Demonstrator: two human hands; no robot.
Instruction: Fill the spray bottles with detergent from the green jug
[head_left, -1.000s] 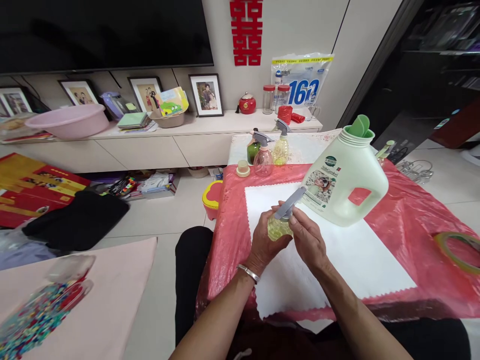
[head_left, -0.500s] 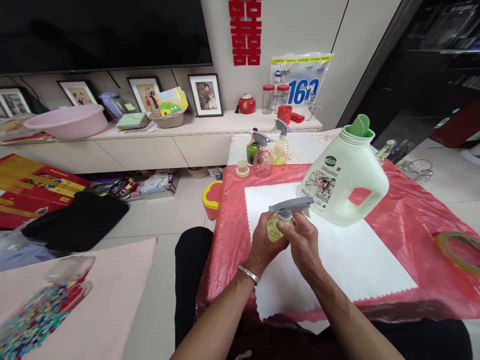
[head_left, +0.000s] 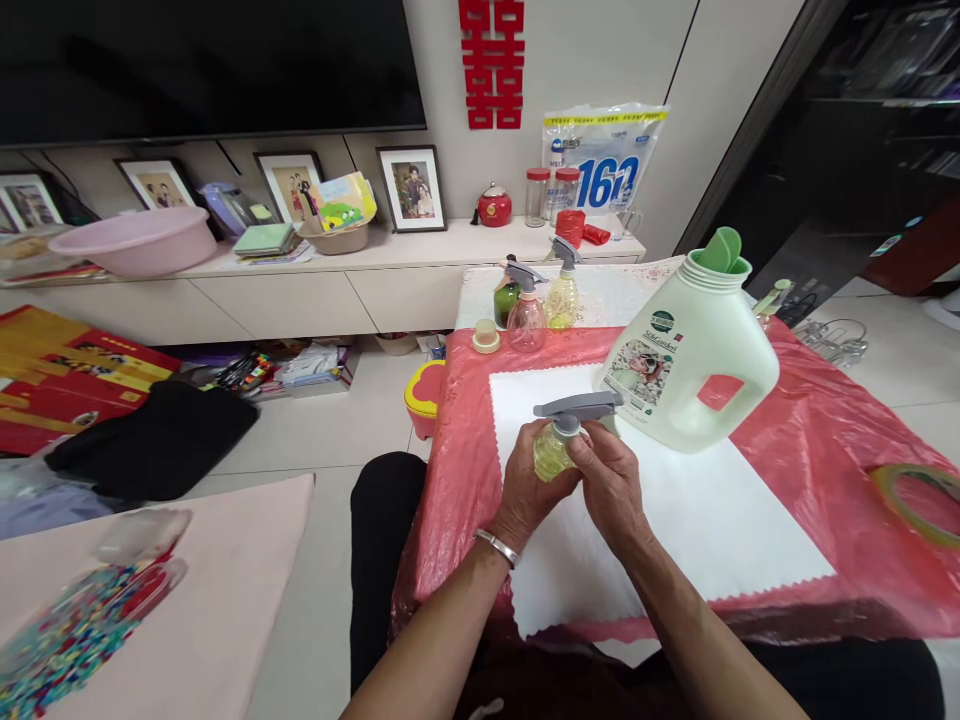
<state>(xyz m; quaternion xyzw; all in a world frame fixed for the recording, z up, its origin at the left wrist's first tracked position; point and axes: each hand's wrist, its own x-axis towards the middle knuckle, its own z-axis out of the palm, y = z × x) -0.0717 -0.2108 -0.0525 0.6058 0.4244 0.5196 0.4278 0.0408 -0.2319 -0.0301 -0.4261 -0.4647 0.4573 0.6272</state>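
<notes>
Yellow-tinted and clear, the small spray bottle sits at the centre of the frame, upright, its long axis running up the picture, held just above the white cloth. Its grey trigger head lies crosswise on top, pointing toward the right of the frame. The left hand is wrapped around the bottle's body from the left, a closed grip carrying it. The right hand comes in from the lower right, its fingers pinched at the neck just under the grey head, so it is the hand nearer the head, and the head lies up and slightly left of that grip.

Just to the upper right, on the cloth, stands a large pale green jug, tilted, with a green cap. Farther up the frame, at the far edge of the counter with its red plastic cover, three more spray bottles stand close together beside a small lid. A roll of tape lies at the right edge.
</notes>
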